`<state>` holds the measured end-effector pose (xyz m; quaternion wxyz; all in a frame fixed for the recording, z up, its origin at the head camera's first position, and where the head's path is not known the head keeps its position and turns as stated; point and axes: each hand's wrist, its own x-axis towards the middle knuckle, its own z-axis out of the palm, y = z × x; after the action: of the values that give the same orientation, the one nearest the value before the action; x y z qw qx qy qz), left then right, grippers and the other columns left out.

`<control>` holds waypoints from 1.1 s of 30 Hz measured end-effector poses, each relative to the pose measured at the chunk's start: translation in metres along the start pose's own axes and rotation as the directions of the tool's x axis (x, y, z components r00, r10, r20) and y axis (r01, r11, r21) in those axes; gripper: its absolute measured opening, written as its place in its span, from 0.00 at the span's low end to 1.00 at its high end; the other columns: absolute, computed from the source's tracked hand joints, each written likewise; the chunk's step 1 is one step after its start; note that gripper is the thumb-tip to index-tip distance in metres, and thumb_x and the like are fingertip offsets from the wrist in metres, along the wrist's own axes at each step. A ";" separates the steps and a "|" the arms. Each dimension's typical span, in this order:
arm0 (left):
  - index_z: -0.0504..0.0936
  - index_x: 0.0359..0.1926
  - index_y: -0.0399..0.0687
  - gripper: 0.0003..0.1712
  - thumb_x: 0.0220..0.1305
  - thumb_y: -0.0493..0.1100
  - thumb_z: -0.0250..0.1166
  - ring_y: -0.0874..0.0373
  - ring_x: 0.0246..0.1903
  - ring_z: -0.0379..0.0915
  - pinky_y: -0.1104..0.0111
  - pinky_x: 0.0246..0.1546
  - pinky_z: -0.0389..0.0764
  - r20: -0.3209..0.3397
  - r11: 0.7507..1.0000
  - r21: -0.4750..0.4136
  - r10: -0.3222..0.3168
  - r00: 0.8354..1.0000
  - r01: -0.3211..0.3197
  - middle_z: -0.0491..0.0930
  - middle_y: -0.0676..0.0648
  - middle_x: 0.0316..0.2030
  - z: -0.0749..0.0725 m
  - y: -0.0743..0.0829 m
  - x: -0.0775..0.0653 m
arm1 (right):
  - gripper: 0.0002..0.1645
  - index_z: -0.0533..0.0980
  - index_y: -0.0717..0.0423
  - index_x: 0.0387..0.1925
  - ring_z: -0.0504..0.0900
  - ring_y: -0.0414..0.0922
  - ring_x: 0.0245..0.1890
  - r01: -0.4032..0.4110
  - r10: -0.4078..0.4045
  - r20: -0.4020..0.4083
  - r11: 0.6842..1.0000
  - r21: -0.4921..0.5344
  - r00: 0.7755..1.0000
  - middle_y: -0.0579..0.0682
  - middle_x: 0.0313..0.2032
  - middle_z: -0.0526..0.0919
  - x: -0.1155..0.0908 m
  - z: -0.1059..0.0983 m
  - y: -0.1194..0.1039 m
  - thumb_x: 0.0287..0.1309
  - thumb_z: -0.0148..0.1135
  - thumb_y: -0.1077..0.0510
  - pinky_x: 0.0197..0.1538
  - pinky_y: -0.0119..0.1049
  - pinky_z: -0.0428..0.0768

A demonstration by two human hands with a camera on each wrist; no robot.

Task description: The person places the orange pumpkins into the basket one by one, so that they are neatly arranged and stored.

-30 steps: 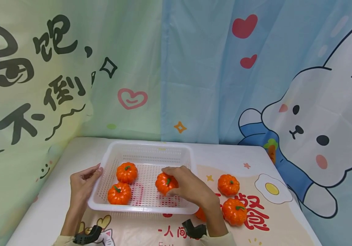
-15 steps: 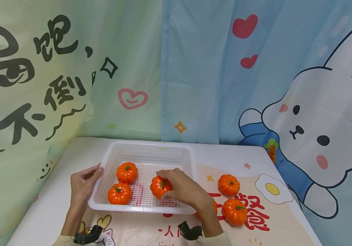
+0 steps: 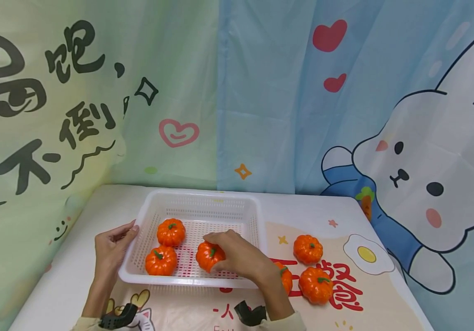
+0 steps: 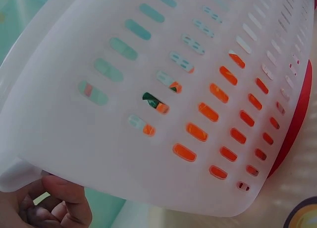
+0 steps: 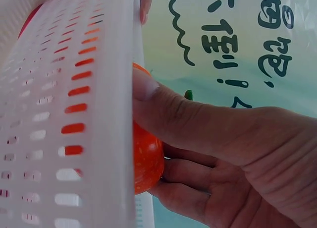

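Note:
A white slotted basket [image 3: 197,196] sits on the table, with two small orange pumpkins [image 3: 170,231] [image 3: 160,260] at its left. My right hand [image 3: 234,255] reaches over the front rim and grips a third pumpkin [image 3: 208,256] low inside the basket; the right wrist view shows thumb and fingers [image 5: 198,124] curled round that pumpkin [image 5: 147,158] beside the basket wall [image 5: 99,114]. My left hand [image 3: 114,246] holds the basket's left rim, fingertips [image 4: 64,198] under its edge [image 4: 148,114]. Three more pumpkins [image 3: 308,248] [image 3: 315,285] [image 3: 285,277] lie on the mat to the right.
A printed mat [image 3: 344,294] with a fried-egg picture [image 3: 365,253] covers the right of the table. Cartoon curtains [image 3: 262,92] hang close behind the table's far edge. Black wrist mounts [image 3: 117,317] [image 3: 250,313] show at the bottom.
My right hand has carried the pumpkin leftward and lower in the basket, toward the two others. A pumpkin on the mat beside my wrist has come into view. The left hand has stayed put.

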<state>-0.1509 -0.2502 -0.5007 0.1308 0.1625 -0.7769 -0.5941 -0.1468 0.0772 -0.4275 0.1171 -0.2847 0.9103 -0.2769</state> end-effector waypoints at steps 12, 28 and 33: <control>0.86 0.65 0.38 0.22 0.77 0.45 0.70 0.71 0.32 0.83 0.78 0.36 0.87 0.004 1.000 -0.004 -0.002 1.000 0.002 0.91 0.38 0.55 0.002 0.001 0.003 | 0.40 0.81 0.52 0.71 0.81 0.44 0.61 0.023 -0.023 0.011 0.999 -0.046 1.000 0.45 0.65 0.88 0.004 0.006 -0.003 0.56 0.85 0.56 0.73 0.44 0.81; 0.87 0.64 0.39 0.22 0.77 0.47 0.70 0.71 0.32 0.83 0.78 0.36 0.88 -0.003 1.000 0.002 0.003 1.000 -0.003 0.93 0.45 0.52 0.001 0.002 0.001 | 0.39 0.81 0.53 0.70 0.81 0.43 0.61 0.048 -0.045 0.040 0.997 -0.064 0.998 0.44 0.64 0.88 0.014 0.019 -0.003 0.57 0.85 0.58 0.74 0.40 0.80; 0.87 0.64 0.40 0.23 0.76 0.49 0.71 0.70 0.32 0.84 0.76 0.37 0.89 -0.018 1.000 -0.004 -0.009 1.000 0.009 0.93 0.56 0.47 0.000 0.001 -0.001 | 0.38 0.81 0.52 0.70 0.81 0.43 0.62 0.048 -0.044 0.051 0.996 -0.079 0.998 0.43 0.65 0.87 0.016 0.024 -0.005 0.58 0.84 0.56 0.73 0.37 0.79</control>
<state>-0.1503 -0.2492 -0.4995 0.1357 0.1711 -0.7739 -0.5945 -0.1488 0.0536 -0.4453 0.1214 -0.3169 0.9107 -0.2355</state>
